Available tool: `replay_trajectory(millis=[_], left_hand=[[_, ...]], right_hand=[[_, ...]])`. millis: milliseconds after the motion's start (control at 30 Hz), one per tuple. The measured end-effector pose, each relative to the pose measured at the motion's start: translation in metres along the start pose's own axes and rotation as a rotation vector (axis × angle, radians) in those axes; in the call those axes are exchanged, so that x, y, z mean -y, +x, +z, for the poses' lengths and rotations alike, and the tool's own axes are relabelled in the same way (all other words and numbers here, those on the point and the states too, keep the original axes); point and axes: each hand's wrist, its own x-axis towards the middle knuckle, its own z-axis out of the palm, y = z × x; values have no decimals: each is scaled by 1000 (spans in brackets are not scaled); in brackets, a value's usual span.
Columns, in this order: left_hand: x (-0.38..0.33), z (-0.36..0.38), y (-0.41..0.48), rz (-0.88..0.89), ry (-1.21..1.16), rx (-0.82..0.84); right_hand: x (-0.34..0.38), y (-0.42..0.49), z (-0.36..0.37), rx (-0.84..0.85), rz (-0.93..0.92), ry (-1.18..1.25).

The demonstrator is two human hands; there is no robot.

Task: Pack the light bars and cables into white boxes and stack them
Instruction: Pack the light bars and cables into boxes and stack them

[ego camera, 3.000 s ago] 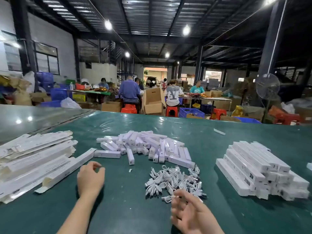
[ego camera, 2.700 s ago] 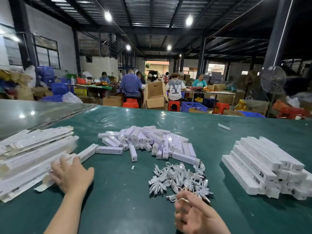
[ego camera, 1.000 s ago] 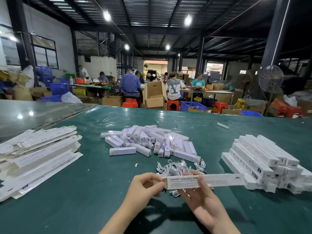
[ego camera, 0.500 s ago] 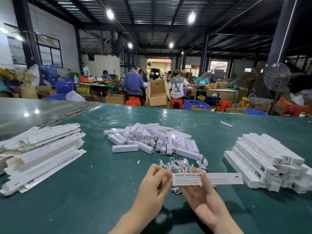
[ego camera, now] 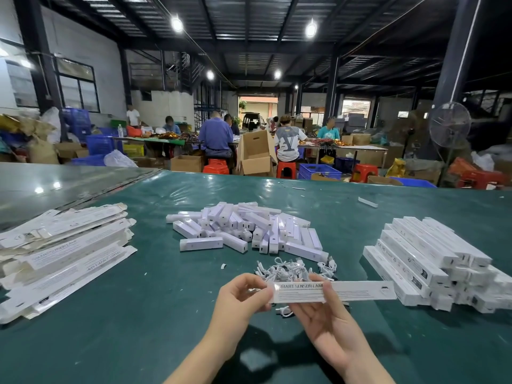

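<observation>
We see our left hand (ego camera: 240, 298) pinching the left end of a flattened white box (ego camera: 357, 291), thumb and fingertips closed on it. Our right hand (ego camera: 328, 325) lies palm up beneath the box, fingers behind it and the thumb curled over its printed face. The box is lifted just above the green surface (ego camera: 138, 328), lying crosswise in front of us.

Directly behind the box is the tangle of white cables (ego camera: 295, 268). The box covers its near edge, and one loose cable (ego camera: 284, 311) shows below it. Beyond the cables is the heap of light bars (ego camera: 249, 231), so the cables lie between our hands and the bars. To the left, well apart, a sloping pile of flat boxes (ego camera: 66, 250) fans out. To the right is a stack of filled boxes (ego camera: 426, 261), and the held box's right end reaches just beside it.

Past the surface's far edge, seated workers (ego camera: 216, 137) sit at tables near an open cardboard carton (ego camera: 256, 156), with a standing fan (ego camera: 450, 128) to the right.
</observation>
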Motion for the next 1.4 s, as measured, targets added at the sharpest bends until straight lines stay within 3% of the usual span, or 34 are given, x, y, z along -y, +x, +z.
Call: replay_trajectory(millis=[167, 367, 467, 567, 700, 833, 933, 1100, 1233, 1333, 1400], left_hand=[[1, 4, 1, -5, -20, -88], [12, 16, -2, 125, 50, -373], [16, 27, -4, 178, 5, -440], [16, 29, -4, 233, 33, -367], [11, 27, -12, 359, 265, -115], [14, 18, -11, 295, 530, 109], [24, 6, -5, 322, 995, 125], [24, -16, 23, 301, 1098, -74], [19, -48, 67, 210, 1215, -237], [16, -71, 103, 102, 1470, -215], [11, -86, 123, 47, 1598, -195]], right_hand=[[-1, 0, 3, -17, 2, 34], [-6, 9, 3, -23, -13, 47], [-7, 11, 2, -22, -21, 64], [-5, 11, 5, -33, -37, 96], [-2, 12, 7, -99, -62, 167], [2, 13, 4, -162, -123, 110], [-5, 12, 3, -225, -236, -301], [4, 4, -3, -362, -509, -901], [14, -2, -7, -260, -938, -1721], [15, -5, -2, -267, -718, -2165], [19, -1, -5, -230, -534, -2272]])
